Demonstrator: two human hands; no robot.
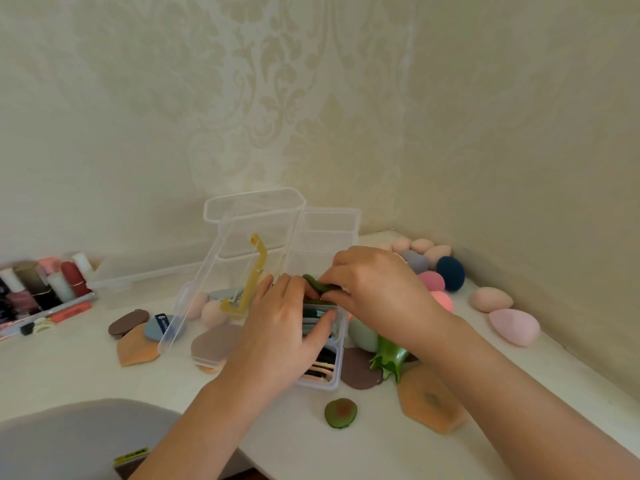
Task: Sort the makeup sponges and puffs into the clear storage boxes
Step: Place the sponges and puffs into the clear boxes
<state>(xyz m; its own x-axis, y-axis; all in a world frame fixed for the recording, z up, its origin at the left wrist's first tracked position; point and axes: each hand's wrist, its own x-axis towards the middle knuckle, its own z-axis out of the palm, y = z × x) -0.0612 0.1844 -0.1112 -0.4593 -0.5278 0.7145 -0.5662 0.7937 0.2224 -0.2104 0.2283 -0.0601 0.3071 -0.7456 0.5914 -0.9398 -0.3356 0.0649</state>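
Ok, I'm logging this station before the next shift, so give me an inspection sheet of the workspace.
Surface: white table, crowded.
Job's things: clear storage box open, flat puffs stacked inside; egg-shaped sponges loose by the right wall; flat puffs scattered around the box.
Clutter: cosmetic bottles at left; green avocado-like piece near front.
Grippers: right hand pinches a dark green puff over the box; left hand presses the stack.
Cables: nothing seen.
Surroundings: patterned cream wallpaper, corner.
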